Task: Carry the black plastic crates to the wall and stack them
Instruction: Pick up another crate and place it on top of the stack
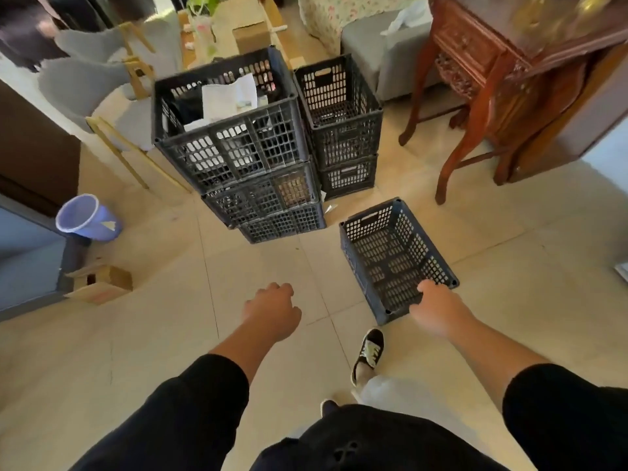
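Observation:
An empty black plastic crate [390, 253] hangs tilted just above the tiled floor at the right, and my right hand [436, 309] grips its near rim. My left hand [272, 309] is a loose fist over the floor, holding nothing. Ahead stands a tall stack of large black crates [238, 147]; the top one holds white papers and dark items. To its right is a narrower stack of smaller black crates [343, 120], the top one empty.
A carved red-brown wooden table [482, 96] stands at the right. A purple bin [85, 217] and a small cardboard box [102, 283] lie at the left. Grey chairs with wooden legs [102, 90] are behind the stacks. My shoe [368, 351] is below the held crate.

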Tool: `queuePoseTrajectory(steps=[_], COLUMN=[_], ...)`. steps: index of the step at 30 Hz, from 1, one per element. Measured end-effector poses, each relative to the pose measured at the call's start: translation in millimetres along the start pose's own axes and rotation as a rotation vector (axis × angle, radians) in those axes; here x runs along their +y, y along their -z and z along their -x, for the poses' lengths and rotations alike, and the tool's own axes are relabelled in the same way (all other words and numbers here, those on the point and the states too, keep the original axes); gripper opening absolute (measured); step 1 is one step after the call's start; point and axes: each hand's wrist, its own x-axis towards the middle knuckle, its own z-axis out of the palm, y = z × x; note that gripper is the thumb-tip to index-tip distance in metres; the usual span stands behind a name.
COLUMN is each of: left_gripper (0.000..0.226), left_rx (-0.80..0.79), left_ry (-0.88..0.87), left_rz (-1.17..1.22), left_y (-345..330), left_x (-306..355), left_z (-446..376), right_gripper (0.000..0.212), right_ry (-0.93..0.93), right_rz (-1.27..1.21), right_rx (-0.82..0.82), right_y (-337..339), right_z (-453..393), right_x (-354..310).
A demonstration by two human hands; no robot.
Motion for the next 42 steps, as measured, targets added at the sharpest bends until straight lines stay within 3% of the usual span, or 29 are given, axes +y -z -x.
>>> queuePoseTrajectory(steps=[8,16,23,35,42], left_gripper=[0.049,0.052,0.050,0.036,0.011], left_rx=[-0.024,-0.066,-0.112,-0.260,-0.289], left_ry=[-0.123,-0.234,-0.395,-0.635,-0.679], left_rz=[-0.116,-0.226,-0.341,-0.534,-0.735], left_y=[76,130,160,187,169], left_x=[83,152,209,254,258], left_z=[-106,-191,-260,-433,-517], right_gripper=[0.038,0.043,0.051,0.053,0.054], right_ry=[-0.066,-0.222,-0.421,-0.824,-0.994], right_rz=[-0.124,-0.265,-0.459,-0.799,-0.956], right_rx=[0.012,0.037,0.048,0.111,0.140], right_y=[62,99,95,91,45], right_z=[-93,-143,-166,-230,-254], right_x=[9,46,66,39,15])
